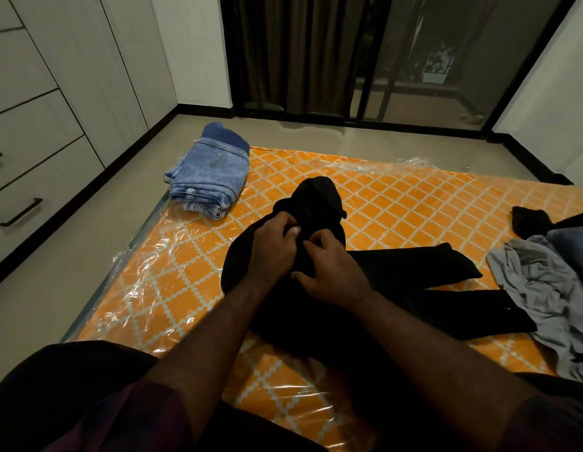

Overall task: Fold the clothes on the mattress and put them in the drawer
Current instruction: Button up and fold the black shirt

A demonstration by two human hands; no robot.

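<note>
Gripping a black garment [414,272] in the middle of the orange mattress [398,197], a person's left hand [277,243] and right hand [332,269] sit close together, fingers curled into the cloth; two long ends trail to the right. Folded jeans [208,177] lie at the mattress's far left corner; a grey garment [538,288] lies crumpled at right; drawers [39,177] stand shut along the left wall.

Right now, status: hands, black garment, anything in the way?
Left hand and right hand both grip black garment, unfolded on mattress. Folded jeans at far left corner. Grey garment heaped right, touching it.
</note>
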